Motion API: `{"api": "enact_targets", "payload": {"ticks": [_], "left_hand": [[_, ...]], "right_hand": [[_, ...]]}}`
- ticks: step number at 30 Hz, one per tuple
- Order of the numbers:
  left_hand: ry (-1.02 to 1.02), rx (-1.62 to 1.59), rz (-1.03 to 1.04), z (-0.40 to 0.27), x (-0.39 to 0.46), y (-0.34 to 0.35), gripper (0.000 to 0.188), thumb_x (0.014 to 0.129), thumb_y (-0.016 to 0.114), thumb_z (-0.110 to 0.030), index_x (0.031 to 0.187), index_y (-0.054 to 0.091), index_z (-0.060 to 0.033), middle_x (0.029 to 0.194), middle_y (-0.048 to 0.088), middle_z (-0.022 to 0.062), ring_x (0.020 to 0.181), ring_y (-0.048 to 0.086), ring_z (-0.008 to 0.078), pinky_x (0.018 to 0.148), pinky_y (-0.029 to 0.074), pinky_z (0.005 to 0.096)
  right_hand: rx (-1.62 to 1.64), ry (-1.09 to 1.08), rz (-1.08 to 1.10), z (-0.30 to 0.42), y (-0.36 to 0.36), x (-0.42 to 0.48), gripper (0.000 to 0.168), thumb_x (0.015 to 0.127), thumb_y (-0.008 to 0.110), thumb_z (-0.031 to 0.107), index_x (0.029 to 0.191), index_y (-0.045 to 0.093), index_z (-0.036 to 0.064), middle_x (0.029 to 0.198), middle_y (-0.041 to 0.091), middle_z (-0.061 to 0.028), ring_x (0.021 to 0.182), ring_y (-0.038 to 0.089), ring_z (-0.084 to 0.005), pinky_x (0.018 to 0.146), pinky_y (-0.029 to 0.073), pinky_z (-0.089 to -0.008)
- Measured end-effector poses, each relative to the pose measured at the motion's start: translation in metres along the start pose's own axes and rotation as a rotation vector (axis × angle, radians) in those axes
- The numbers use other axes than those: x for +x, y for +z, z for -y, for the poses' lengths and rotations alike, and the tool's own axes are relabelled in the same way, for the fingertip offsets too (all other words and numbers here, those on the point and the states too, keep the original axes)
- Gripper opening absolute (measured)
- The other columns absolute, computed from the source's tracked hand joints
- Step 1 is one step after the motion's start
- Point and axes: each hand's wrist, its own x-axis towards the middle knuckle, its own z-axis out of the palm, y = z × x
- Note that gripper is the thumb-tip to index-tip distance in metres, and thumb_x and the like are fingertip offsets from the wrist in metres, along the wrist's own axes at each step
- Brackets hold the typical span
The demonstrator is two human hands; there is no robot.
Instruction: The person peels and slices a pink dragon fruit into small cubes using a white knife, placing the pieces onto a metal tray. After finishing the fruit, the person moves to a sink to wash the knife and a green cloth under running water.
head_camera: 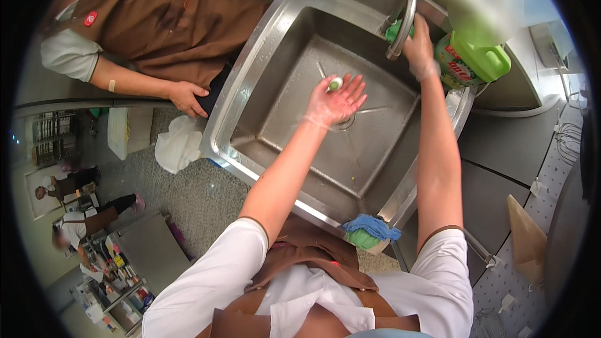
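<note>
Palm up over the stainless-steel sink [281,117], my left hand [334,101] wears a clear plastic glove and has a small white and green item [335,84] between thumb and fingers; what it is cannot be told. My right hand [419,46], gloved too, is at the sink's back right, behind the curved metal faucet [409,14]. Its fingers are partly hidden by the spout and are on or beside a green object [392,33]; whether they grip it is unclear. A large green detergent jug [469,61] stands just right of that hand.
A co-worker in a brown apron [188,23] stands at the sink's left side. Blue and green cloths [371,231] hang over the near rim. A white plastic bag [178,145] is by the left edge. Whisks [568,141] hang on the perforated panel at right. Other people are far left.
</note>
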Motion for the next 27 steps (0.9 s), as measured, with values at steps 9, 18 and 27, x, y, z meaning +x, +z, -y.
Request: {"api": "enact_targets", "payload": {"ticks": [9, 18, 27], "left_hand": [[0.05, 0.001, -0.08, 0.009, 0.047, 0.014, 0.047, 0.098, 0.04, -0.038, 0.109, 0.067, -0.0014, 0.13, 0.063, 0.0171, 0.13, 0.053, 0.0332, 0.114, 0.034, 0.0525], [0.003, -0.028, -0.014, 0.02, 0.106, 0.012, 0.055, 0.101, 0.029, -0.038, 0.128, 0.057, 0.0002, 0.133, 0.061, 0.0157, 0.131, 0.051, 0.0356, 0.115, 0.032, 0.0532], [-0.004, -0.347, 0.096, -0.001, 0.091, -0.009, 0.052, 0.102, 0.026, -0.033, 0.131, 0.053, 0.0006, 0.124, 0.062, 0.0221, 0.122, 0.056, 0.0377, 0.111, 0.036, 0.0572]], "right_hand": [[-0.384, 0.031, 0.237, -0.001, 0.008, 0.004, 0.039, 0.086, 0.058, 0.015, 0.124, 0.055, 0.008, 0.12, 0.059, -0.0193, 0.103, 0.064, -0.041, 0.085, 0.054, -0.0518], [0.096, 0.253, 0.007, -0.015, -0.017, -0.121, 0.046, 0.084, 0.054, 0.008, 0.13, 0.056, 0.0, 0.123, 0.059, -0.0241, 0.11, 0.059, -0.0434, 0.094, 0.048, -0.0463], [0.424, 0.241, 0.179, 0.057, 0.007, -0.148, 0.045, 0.088, 0.065, 0.015, 0.129, 0.057, 0.0, 0.119, 0.062, -0.0171, 0.11, 0.061, -0.031, 0.094, 0.047, -0.0398]]}}
